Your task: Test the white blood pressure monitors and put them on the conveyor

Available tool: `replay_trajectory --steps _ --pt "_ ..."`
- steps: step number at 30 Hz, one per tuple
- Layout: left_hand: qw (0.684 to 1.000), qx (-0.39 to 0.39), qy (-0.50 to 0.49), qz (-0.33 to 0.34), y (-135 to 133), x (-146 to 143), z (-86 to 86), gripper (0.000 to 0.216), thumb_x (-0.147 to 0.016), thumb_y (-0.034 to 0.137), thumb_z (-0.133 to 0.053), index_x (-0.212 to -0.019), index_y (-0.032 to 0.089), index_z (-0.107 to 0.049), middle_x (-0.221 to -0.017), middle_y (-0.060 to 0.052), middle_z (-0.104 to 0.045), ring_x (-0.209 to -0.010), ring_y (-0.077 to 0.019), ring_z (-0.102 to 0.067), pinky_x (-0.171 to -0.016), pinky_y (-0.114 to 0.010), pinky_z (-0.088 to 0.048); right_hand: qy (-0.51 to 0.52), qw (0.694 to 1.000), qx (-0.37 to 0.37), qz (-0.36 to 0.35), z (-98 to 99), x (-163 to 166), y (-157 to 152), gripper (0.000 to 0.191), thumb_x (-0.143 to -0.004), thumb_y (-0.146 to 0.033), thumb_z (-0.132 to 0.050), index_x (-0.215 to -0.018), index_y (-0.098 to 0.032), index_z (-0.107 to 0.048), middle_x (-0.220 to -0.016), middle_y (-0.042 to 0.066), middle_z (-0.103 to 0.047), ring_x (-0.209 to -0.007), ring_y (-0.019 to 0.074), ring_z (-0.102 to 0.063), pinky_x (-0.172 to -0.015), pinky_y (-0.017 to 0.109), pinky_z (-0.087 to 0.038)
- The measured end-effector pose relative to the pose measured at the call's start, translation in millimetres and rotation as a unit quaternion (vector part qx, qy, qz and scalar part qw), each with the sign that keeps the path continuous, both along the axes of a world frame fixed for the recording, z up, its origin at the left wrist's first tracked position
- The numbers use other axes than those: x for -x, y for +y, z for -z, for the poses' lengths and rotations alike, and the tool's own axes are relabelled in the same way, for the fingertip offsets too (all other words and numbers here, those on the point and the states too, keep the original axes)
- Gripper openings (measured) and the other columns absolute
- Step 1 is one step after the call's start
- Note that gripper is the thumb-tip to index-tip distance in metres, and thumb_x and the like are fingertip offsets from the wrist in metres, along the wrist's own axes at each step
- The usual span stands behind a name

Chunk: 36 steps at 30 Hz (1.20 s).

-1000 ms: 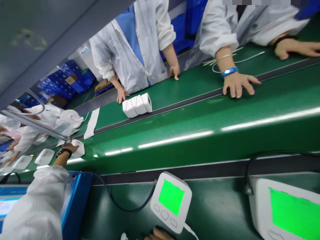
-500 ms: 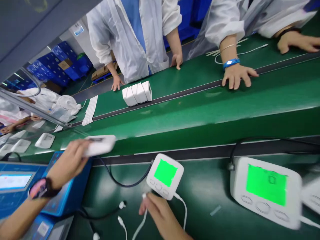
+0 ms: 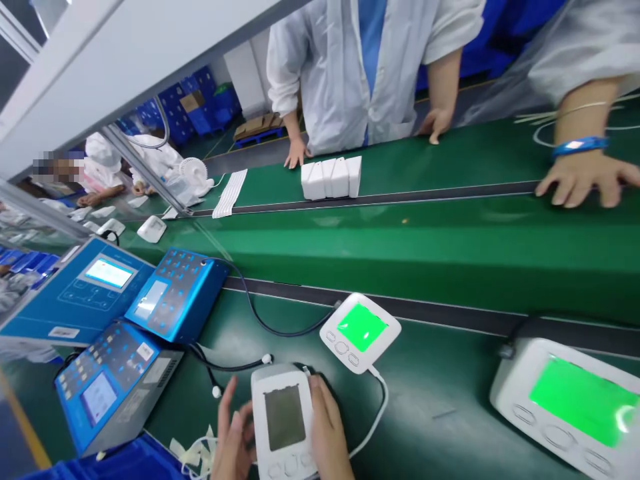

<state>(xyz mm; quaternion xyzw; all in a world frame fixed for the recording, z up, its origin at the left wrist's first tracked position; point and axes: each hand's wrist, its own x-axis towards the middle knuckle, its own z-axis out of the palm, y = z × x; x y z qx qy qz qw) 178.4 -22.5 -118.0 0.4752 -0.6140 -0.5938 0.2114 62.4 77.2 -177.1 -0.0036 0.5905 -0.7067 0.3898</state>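
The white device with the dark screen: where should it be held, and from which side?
Grip the white device by its long side edges, from the near end, with the left hand and right hand on either side. It lies flat, face up, so this likely spares the screen and buttons.

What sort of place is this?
Most likely a factory assembly or test line for small electronics: a long green conveyor belt, workers in white coats along it, and blue test instruments beside a white device with a lit green screen.
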Motion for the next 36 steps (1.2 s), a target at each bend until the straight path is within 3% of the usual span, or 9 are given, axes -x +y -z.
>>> replay_trajectory --steps 2,4,7,12,18,26,29,31,36 --pt "0.997 -0.064 0.015 -0.049 2.5 12.3 6.2 0.080 -0.082 0.073 -0.070 -0.149 0.032 -0.053 -0.132 -0.012 -0.071 -0.129 -0.0404 -0.062 -0.103 -0.051 -0.057 0.047 0.999 0.012 -0.016 -10.1 5.6 -1.7 0.064 -0.096 -0.083 -0.037 -0.091 -0.025 -0.063 -0.085 0.006 -0.068 -0.086 0.0261 -0.065 -0.074 0.032 -0.055" --pt "0.994 -0.093 0.021 -0.056 -4.1 27.9 4.5 0.088 -0.072 0.069 -0.083 -0.145 0.027 -0.058 -0.125 -0.011 -0.074 -0.122 -0.0393 -0.067 -0.098 -0.045 -0.060 0.097 0.992 0.040 -0.063 -18.9 16.5 -0.7 0.059 -0.098 -0.078 -0.041 -0.078 -0.024 -0.054 -0.075 0.003 -0.060 -0.074 0.0215 -0.061 -0.067 0.029 -0.053" --pt "0.989 -0.137 0.043 -0.040 -22.2 48.8 0.3 0.091 -0.071 0.067 -0.086 -0.145 0.022 -0.059 -0.115 -0.010 -0.077 -0.104 -0.0343 -0.074 -0.084 -0.039 -0.063 0.121 0.977 0.071 -0.160 -24.0 36.8 6.1 0.058 -0.101 -0.075 -0.041 -0.077 -0.023 -0.050 -0.072 -0.001 -0.056 -0.065 0.0176 -0.062 -0.059 0.026 -0.050" --pt "0.988 -0.126 0.067 -0.054 -43.0 63.8 13.1 0.088 -0.069 0.067 -0.087 -0.137 0.017 -0.064 -0.105 -0.010 -0.078 -0.086 -0.0280 -0.076 -0.067 -0.031 -0.062 0.125 0.951 0.062 -0.277 -22.0 59.4 21.5 0.055 -0.105 -0.066 -0.041 -0.071 -0.022 -0.047 -0.058 -0.006 -0.051 -0.048 0.0134 -0.059 -0.053 0.024 -0.043" --pt "0.990 -0.117 0.080 0.003 -48.4 64.2 14.9 0.080 -0.072 0.059 -0.088 -0.136 0.017 -0.067 -0.112 -0.010 -0.078 -0.090 -0.0271 -0.075 -0.070 -0.029 -0.062 0.194 0.908 0.028 -0.371 -34.1 68.8 29.1 0.048 -0.110 -0.047 -0.039 -0.068 -0.023 -0.043 -0.050 -0.007 -0.047 -0.046 0.0121 -0.052 -0.057 0.025 -0.040" --pt "0.986 -0.142 0.037 -0.085 -32.4 65.9 12.5 0.074 -0.065 0.067 -0.089 -0.114 0.014 -0.072 -0.097 -0.010 -0.079 -0.089 -0.0297 -0.076 -0.070 -0.032 -0.062 0.145 0.901 0.022 -0.408 -29.7 74.4 33.3 0.049 -0.107 -0.054 -0.038 -0.069 -0.024 -0.041 -0.050 -0.006 -0.047 -0.049 0.0141 -0.056 -0.052 0.024 -0.037" --pt "0.991 -0.129 0.025 0.003 -35.3 61.2 7.0 0.072 -0.076 0.063 -0.084 -0.129 0.017 -0.069 -0.115 -0.011 -0.077 -0.104 -0.0310 -0.073 -0.084 -0.033 -0.061 0.144 0.881 0.021 -0.451 -34.6 76.4 34.4 0.046 -0.106 -0.045 -0.042 -0.065 -0.024 -0.040 -0.049 -0.006 -0.046 -0.048 0.0139 -0.054 -0.054 0.024 -0.038" --pt "0.991 -0.116 0.011 0.061 -41.4 56.3 0.7 0.072 -0.079 0.058 -0.084 -0.137 0.019 -0.067 -0.125 -0.011 -0.074 -0.114 -0.0324 -0.070 -0.091 -0.034 -0.059 0.194 0.864 0.017 -0.464 -38.0 72.1 32.8 0.044 -0.104 -0.038 -0.044 -0.063 -0.023 -0.042 -0.050 -0.005 -0.046 -0.052 0.0150 -0.053 -0.056 0.026 -0.037" --pt "0.998 -0.052 0.001 0.047 -51.2 50.4 -8.6 0.075 -0.085 0.060 -0.078 -0.149 0.027 -0.056 -0.147 -0.007 -0.062 -0.133 -0.0321 -0.059 -0.100 -0.031 -0.055 0.299 0.896 -0.031 -0.327 -36.5 46.3 23.3 0.041 -0.108 -0.040 -0.030 -0.078 -0.024 -0.052 -0.077 0.003 -0.065 -0.079 0.0221 -0.062 -0.070 0.031 -0.044"
